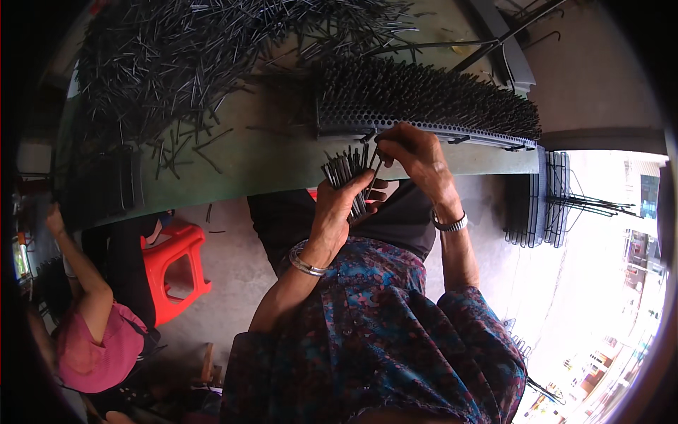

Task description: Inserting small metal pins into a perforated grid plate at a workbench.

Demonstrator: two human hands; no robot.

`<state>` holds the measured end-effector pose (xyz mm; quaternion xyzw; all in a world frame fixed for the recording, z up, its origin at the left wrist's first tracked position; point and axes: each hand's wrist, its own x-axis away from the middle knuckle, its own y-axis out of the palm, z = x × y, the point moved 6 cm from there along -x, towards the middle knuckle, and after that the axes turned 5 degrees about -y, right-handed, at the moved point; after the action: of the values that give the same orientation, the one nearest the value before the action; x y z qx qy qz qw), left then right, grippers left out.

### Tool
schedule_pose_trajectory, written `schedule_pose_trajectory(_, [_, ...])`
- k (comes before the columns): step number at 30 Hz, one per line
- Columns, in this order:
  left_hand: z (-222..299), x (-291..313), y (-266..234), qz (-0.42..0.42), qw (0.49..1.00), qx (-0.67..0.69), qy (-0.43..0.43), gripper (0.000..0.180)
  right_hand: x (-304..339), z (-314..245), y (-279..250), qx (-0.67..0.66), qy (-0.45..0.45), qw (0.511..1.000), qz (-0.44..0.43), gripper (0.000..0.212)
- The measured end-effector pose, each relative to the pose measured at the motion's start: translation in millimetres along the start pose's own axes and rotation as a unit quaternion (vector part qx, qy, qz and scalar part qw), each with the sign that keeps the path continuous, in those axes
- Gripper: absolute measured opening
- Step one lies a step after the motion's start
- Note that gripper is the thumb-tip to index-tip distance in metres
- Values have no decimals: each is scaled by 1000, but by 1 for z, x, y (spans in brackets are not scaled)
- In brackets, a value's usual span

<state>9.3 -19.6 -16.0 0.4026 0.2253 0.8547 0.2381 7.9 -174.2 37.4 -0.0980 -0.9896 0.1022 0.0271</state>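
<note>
Along our dull-green flat worktop (pixel 261 159), we are clutching a bundle of thin black rods (pixel 342 168) in our left hand (pixel 335 201) above our black-trousered lap (pixel 270 220) and pinching one slim dark rod (pixel 375 176) in our right hand (pixel 418 158), so a loosening left grip could be spilling the bundle.

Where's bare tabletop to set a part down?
Bare green table shows between the loose stick pile and the left hand, down to the near edge; also a thin strip right of the right hand, in front of the perforated rack. Crowded: upper left under the pile, and the stick-packed rack.
</note>
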Motion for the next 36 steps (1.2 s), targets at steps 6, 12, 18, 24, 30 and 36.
schedule_pose_trajectory(6, [-3, -3, -2, 14, 999, -3, -32, 24, 6, -14, -7, 23, 32, 999, 6, 12])
schedule_pose_trajectory(12, [0, -12, -2, -20, 995, 96, -3, 28, 4, -57, -37, 244, -136, 927, 252, 6])
schedule_pose_trajectory(18, [-10, -12, 3, -48, 990, 129, -28, 31, -7, -41, -39, 280, -192, 902, 268, 8])
schedule_pose_trajectory(24, [-16, -13, 1, -58, 987, 142, -45, 29, -7, -47, -35, 297, -214, 890, 271, 5])
schedule_pose_trajectory(30, [-14, -11, 0, -28, 995, 87, -37, 29, -5, -46, -36, 297, -211, 891, 269, 5])
schedule_pose_trajectory(36, [-12, -7, 0, -32, 996, 74, -24, 31, -2, -48, -32, 308, -197, 892, 267, 6])
